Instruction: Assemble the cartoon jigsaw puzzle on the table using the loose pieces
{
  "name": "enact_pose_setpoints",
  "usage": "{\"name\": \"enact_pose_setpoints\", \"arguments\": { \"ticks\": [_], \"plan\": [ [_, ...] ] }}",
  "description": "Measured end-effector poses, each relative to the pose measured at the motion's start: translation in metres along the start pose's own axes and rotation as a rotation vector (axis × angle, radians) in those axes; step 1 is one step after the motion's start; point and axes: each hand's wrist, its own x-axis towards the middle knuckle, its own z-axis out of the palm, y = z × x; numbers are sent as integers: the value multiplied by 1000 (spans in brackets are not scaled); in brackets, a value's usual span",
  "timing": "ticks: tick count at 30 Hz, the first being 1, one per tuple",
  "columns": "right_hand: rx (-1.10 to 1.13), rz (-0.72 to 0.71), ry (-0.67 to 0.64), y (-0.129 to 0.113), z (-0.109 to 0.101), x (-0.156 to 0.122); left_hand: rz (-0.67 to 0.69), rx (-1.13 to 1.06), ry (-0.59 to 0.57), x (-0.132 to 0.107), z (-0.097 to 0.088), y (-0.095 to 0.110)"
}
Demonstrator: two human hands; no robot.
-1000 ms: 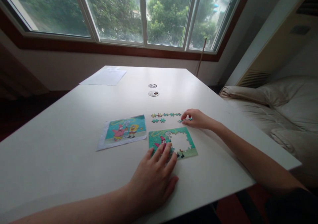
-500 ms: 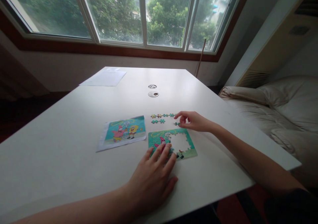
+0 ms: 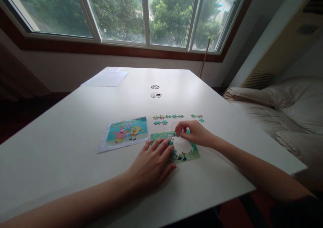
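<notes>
A partly built cartoon jigsaw puzzle (image 3: 188, 154) lies on the white table (image 3: 75, 174), with a white gap in its middle. My left hand (image 3: 151, 165) rests flat on the puzzle's left part, fingers spread. My right hand (image 3: 194, 133) hovers over the puzzle's upper edge, fingers pinched on a small puzzle piece. Loose puzzle pieces (image 3: 168, 117) sit in a row behind the puzzle, and a few more pieces (image 3: 198, 117) lie to the right. A printed reference picture (image 3: 124, 133) lies left of the puzzle.
A sheet of paper (image 3: 106, 78) lies at the table's far left. Two round cable holes (image 3: 155, 91) sit mid-table. A beige sofa (image 3: 285, 113) stands to the right. Windows run along the far wall.
My right hand left the loose pieces at the right and came back to the puzzle's top edge with a piece. My left hand slid slightly further onto the puzzle.
</notes>
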Motion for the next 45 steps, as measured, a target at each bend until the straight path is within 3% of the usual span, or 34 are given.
{"name": "enact_pose_setpoints", "arguments": {
  "ticks": [4,8,19,45],
  "plan": [
    [-10,90,77,-4,12,-1,1,-3,0,-1,1,1],
    [-44,139,11,-7,14,-4,6,-7,2,-2,0,2],
    [-112,-148,-119,4,-2,-1,21,15,47,0,4,0],
    [-285,-174,-46,-3,4,-5,19,25,53,0,6,1]
  ]
}}
